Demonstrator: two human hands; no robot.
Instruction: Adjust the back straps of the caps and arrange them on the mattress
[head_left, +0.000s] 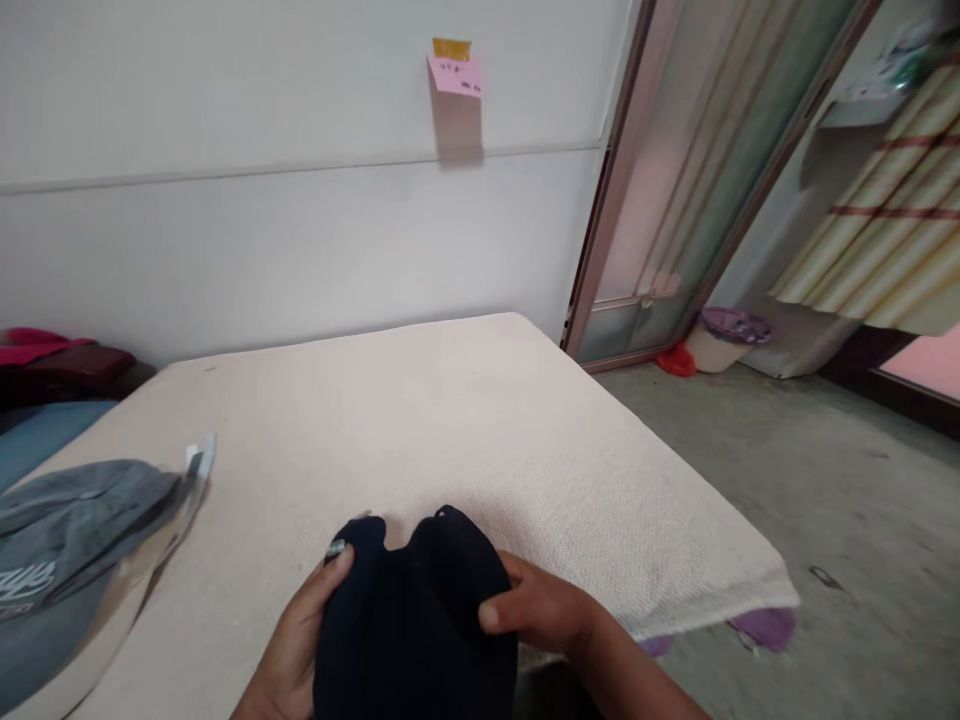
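Observation:
A dark navy cloth piece [412, 630] is held between my two hands at the near edge of the covered table. Its top shows two rounded lobes with a notch between them; I cannot make out its exact kind. My left hand [304, 620] grips its left side, thumb along the near face and fingers mostly hidden behind. On the right side, my right hand [544, 605] pinches the cloth, its thumb in front and its other fingers behind. To the left lies a grey cap [82, 530] with white lettering, apart from both hands.
A cream textured cover [420, 400] spreads over the table, its right corner overhanging the concrete floor [810, 490]. Under the cap lies a pale, flat item with a strap. Behind stands a white wall [300, 250] with a pink note [455, 77]. A lined bin [720, 345] stands right.

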